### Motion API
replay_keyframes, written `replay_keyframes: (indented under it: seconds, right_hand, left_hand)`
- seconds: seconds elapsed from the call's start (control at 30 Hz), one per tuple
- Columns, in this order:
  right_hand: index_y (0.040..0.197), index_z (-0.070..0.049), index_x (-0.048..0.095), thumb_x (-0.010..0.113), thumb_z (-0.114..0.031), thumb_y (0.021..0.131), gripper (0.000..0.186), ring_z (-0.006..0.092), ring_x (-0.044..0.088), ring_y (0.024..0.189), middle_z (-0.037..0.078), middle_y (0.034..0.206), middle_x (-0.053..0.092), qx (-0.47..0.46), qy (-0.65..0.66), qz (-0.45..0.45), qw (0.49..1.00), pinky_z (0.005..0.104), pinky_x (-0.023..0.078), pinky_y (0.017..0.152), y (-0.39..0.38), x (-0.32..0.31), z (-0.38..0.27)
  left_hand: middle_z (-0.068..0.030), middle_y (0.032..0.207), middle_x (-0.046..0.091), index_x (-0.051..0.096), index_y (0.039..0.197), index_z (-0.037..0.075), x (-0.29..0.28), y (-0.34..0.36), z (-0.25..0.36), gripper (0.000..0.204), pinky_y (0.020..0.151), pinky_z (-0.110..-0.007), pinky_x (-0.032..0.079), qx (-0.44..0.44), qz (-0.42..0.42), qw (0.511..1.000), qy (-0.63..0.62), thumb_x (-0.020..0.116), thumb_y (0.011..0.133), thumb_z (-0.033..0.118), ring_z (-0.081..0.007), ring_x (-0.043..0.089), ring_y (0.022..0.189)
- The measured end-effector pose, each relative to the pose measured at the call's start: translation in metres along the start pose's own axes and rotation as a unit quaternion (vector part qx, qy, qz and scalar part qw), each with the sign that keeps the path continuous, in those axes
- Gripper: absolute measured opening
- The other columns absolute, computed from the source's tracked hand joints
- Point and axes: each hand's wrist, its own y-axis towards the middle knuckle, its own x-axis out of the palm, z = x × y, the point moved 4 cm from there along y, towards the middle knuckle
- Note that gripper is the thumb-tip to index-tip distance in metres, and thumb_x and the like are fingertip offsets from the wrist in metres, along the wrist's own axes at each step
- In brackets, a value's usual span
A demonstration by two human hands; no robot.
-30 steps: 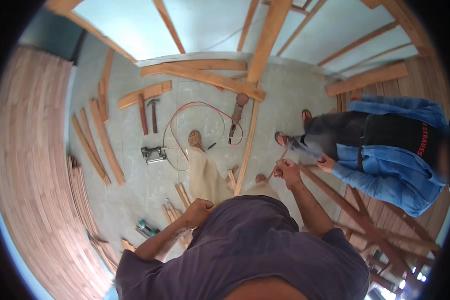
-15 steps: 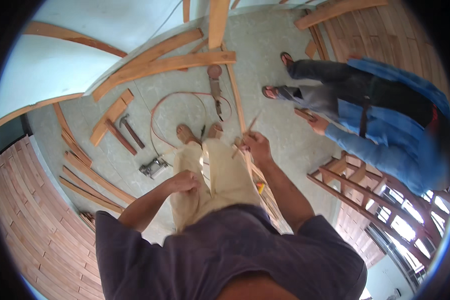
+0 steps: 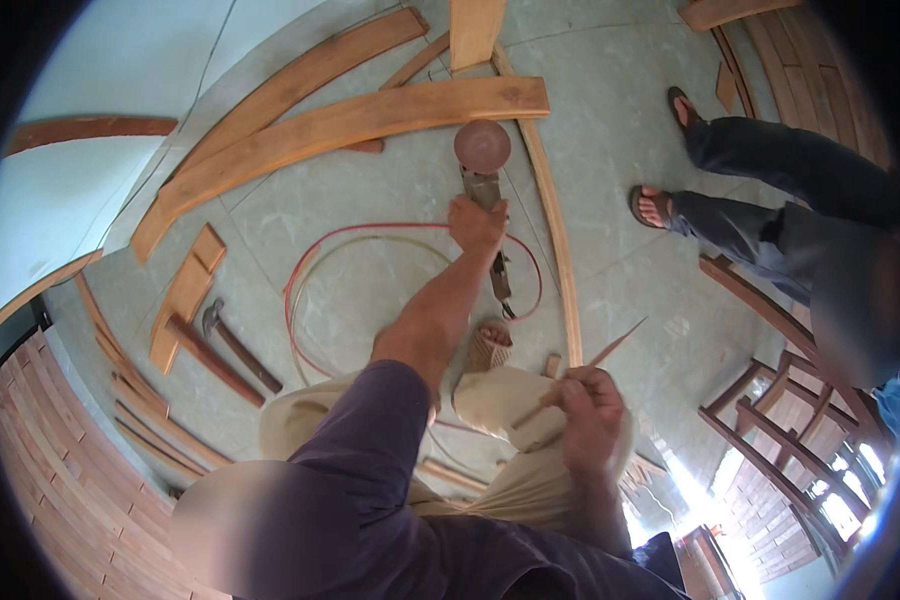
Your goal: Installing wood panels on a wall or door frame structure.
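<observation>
My left hand (image 3: 478, 223) is reaching down with its fingers around the body of a power tool (image 3: 481, 183) that lies on the floor, with a round reddish-brown disc at its top end. A red hose (image 3: 320, 238) and a pale hose loop beside it. In my right hand (image 3: 587, 405) is a thin, pointed wooden sliver (image 3: 620, 340), pinched over my bent leg. A hammer (image 3: 246, 350) and a reddish wood strip (image 3: 215, 362) lie to the left.
Orange-brown planks (image 3: 350, 125) lie across the floor ahead, with a long batten (image 3: 552, 240) to the right. A co-worker (image 3: 770, 170) stands at the right near a dark wooden frame (image 3: 760, 410). Wood flooring (image 3: 60, 450) is at the far left.
I have bent down, and my left hand has moved from by my leg onto the power tool. My right hand still has the sliver, now lower in the view.
</observation>
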Motion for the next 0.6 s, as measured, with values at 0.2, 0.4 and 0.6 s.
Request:
replay_keyframes:
  seconds: [0.2, 0.4, 0.6]
  right_hand:
    - [0.103, 0.002, 0.055, 0.051, -0.007, 0.094, 0.013, 0.0188, 0.061, 0.072, 0.009, 0.082, 0.06, -0.187, -0.062, 0.026, 0.98, 0.0314, 0.053, 0.072, 0.051, -0.01, -0.015]
    - [0.105, 0.0, 0.057, 0.052, -0.014, 0.098, 0.016, 0.0179, 0.062, 0.072, 0.008, 0.084, 0.061, -0.14, 0.149, -0.15, 0.967, 0.0367, 0.056, 0.072, 0.114, 0.043, -0.023]
    - [0.099, -0.005, 0.054, 0.045, -0.017, 0.102, 0.016, 0.0195, 0.063, 0.077, 0.007, 0.088, 0.061, -0.105, 0.192, -0.297, 0.929, 0.0389, 0.056, 0.078, 0.125, 0.129, -0.023]
  left_hand:
    - [-0.0219, 0.097, 0.064, 0.056, 0.102, -0.005, 0.022, 0.003, 0.032, 0.05, 0.073, -0.043, 0.057, 0.018, -0.135, 0.974, -0.184, 0.08, 0.067, 0.021, -0.0362, 0.068, 0.087]
    - [-0.0163, 0.104, 0.064, 0.054, 0.121, -0.002, -0.086, 0.039, 0.003, 0.056, 0.075, -0.046, 0.057, -0.048, -0.378, 0.865, -0.327, 0.076, 0.074, 0.019, -0.0251, 0.065, 0.09]
    - [-0.0176, 0.105, 0.062, 0.052, 0.123, 0.0, -0.253, 0.01, 0.061, 0.068, 0.08, -0.047, 0.055, 0.151, -0.456, 0.608, -0.632, 0.064, 0.082, 0.053, -0.0298, 0.065, 0.091]
